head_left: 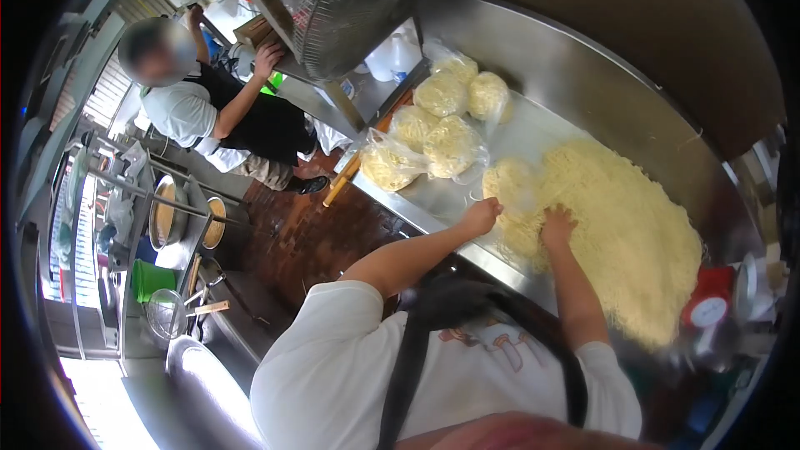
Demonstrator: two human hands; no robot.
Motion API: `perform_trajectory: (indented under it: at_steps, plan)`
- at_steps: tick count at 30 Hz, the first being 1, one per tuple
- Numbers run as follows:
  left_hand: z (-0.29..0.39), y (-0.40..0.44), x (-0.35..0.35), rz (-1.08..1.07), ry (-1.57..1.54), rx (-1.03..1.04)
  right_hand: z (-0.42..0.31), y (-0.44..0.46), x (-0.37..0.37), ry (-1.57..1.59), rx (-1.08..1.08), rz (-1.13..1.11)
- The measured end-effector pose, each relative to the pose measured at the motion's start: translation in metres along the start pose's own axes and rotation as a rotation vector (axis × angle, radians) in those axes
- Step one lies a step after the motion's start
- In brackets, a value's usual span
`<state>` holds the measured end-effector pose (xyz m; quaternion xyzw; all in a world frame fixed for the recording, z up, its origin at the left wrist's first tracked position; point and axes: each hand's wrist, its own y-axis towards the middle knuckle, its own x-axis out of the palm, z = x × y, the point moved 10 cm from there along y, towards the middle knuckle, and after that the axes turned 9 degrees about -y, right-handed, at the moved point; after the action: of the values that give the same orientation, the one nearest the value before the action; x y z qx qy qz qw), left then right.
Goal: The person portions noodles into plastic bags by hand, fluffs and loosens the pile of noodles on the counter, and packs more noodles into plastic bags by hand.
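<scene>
A broad heap of pale yellow shreds [633, 225], which looks like grated cheese, covers the right part of the steel table. My left hand [482, 217] is closed at the near edge of a clear plastic bag [510, 179] with yellow shreds in and around it. My right hand [558, 225] lies on the left side of the heap, its fingers spread into the shreds. Beyond my left hand several filled clear bags [452, 146] of the same shreds stand grouped at the table's left end.
Steel table edge [417, 215] runs before me. A red scale [708, 307] stands at the right end, a large fan [346, 8] at the upper left. Another person [196, 108] stands at a shelf. A green bucket [152, 281] and strainer [167, 314] sit at left.
</scene>
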<state>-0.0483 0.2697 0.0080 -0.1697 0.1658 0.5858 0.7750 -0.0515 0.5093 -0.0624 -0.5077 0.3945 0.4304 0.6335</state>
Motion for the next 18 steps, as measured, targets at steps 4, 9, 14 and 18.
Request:
perform_trajectory:
  at_steps: [4, 9, 14, 18]
  plan:
    - [-0.017, 0.005, 0.008, -0.04, -0.008, -0.053, 0.001, 0.0, 0.002, -0.019, -0.008, -0.007]
    - [-0.006, -0.009, 0.009, -0.162, 0.092, -0.067, -0.001, -0.005, -0.005, -0.007, -0.021, 0.04]
    - [-0.014, -0.008, 0.011, -0.143, 0.137, -0.082, 0.0, 0.0, 0.003, -0.002, -0.018, 0.07]
    - [-0.017, -0.008, 0.008, -0.109, 0.129, -0.066, -0.001, -0.001, 0.0, 0.019, -0.014, 0.052]
